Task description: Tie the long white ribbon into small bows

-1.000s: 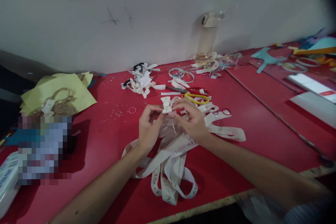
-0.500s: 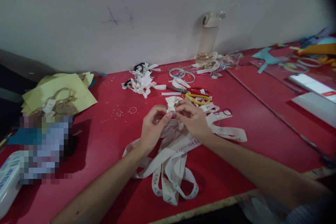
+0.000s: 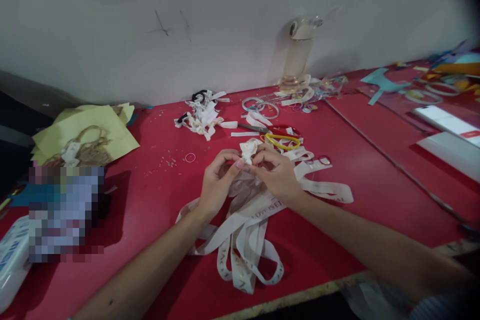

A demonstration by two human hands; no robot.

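Observation:
Between my fingertips is a small white ribbon bow (image 3: 248,151), pinched from both sides above the table. My left hand (image 3: 222,174) grips its left side with thumb and forefinger. From the other side my right hand (image 3: 276,171) closes on it, partly covering its lower right. Beneath both hands lies a loose heap of white printed ribbon (image 3: 240,230), looping toward the table's front edge. Just beyond the bow rest scissors (image 3: 258,128) with red handles and a yellow band (image 3: 283,141). A pink ring (image 3: 190,158) lies left of my hands.
Finished-looking white bows (image 3: 204,115) are piled near the wall. A clear bottle (image 3: 298,57) stands behind bangles (image 3: 260,107). Yellow sheets (image 3: 86,132) and a white container (image 3: 15,260) sit left; a phone (image 3: 450,122) lies right on the red table (image 3: 157,230).
The bow has turned in my fingers and shifted slightly to the right and down. Both hands keep their pinch, and the other things stay in place.

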